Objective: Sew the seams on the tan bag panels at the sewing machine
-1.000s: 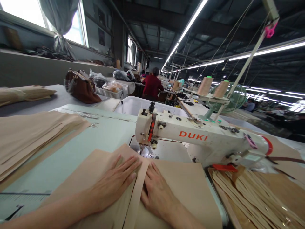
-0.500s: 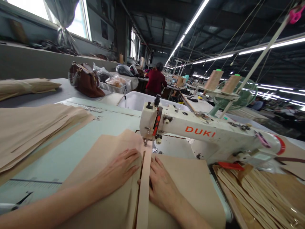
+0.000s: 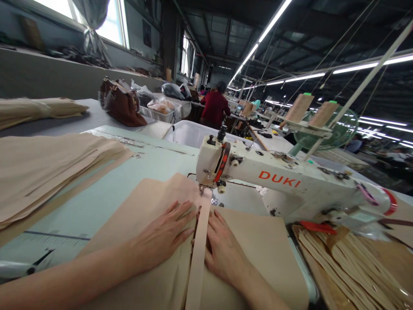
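Note:
My left hand (image 3: 161, 237) lies flat, fingers spread, on a tan leather panel (image 3: 135, 224) left of a narrow tan strip (image 3: 198, 249). On the other side of that strip my right hand (image 3: 222, 249) presses flat on the panel. The strip runs up under the needle of a white DUKI sewing machine (image 3: 277, 178), just beyond my fingertips. Neither hand grips anything; both only press down.
A stack of tan panels (image 3: 48, 172) sits at the left on the pale green table (image 3: 106, 198). Cut tan strips (image 3: 348, 267) pile up at the right. A brown handbag (image 3: 121, 103), a white bin (image 3: 189, 133), thread cones (image 3: 298, 107) and a person in red (image 3: 216, 110) are beyond.
The panel and strip have fed forward under the needle, and both hands have slid forward with them. The view has shifted slightly right and closer.

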`<state>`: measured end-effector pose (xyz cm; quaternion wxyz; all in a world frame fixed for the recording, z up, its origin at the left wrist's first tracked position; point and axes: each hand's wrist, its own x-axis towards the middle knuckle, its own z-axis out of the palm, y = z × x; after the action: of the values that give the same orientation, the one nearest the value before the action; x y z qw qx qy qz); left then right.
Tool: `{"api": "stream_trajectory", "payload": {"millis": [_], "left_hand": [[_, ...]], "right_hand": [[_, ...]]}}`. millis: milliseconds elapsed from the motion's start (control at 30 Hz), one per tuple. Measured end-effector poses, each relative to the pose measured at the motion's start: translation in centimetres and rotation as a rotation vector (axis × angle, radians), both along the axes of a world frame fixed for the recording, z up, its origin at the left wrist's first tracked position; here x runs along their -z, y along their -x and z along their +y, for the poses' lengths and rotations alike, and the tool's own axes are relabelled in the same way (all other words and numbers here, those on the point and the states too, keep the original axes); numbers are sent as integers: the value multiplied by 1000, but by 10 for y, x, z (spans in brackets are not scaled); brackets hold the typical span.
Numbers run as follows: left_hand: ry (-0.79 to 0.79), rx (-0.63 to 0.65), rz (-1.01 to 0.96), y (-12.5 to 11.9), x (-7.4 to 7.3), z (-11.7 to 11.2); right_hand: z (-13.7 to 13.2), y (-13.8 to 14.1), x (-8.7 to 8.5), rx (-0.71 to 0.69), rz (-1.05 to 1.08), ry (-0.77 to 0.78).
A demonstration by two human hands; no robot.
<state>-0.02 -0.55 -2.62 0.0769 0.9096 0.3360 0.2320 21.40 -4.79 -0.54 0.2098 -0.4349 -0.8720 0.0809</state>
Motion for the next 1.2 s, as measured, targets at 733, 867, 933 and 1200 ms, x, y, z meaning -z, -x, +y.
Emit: {"api": "stream_trajectory", "payload": {"millis": [733, 867, 933, 1200], "left_hand": [[44, 54, 109, -3, -9, 18], [23, 62, 90, -5, -12, 26], [9, 57, 97, -5, -12, 27], [26, 49, 199, -2, -5, 37]], "right_hand": [[41, -2, 4, 108, -97, -53], [51, -6, 2, 105, -145, -53], [53, -6, 2, 103, -162, -69], [59, -3, 2, 120, -156, -111]]}}
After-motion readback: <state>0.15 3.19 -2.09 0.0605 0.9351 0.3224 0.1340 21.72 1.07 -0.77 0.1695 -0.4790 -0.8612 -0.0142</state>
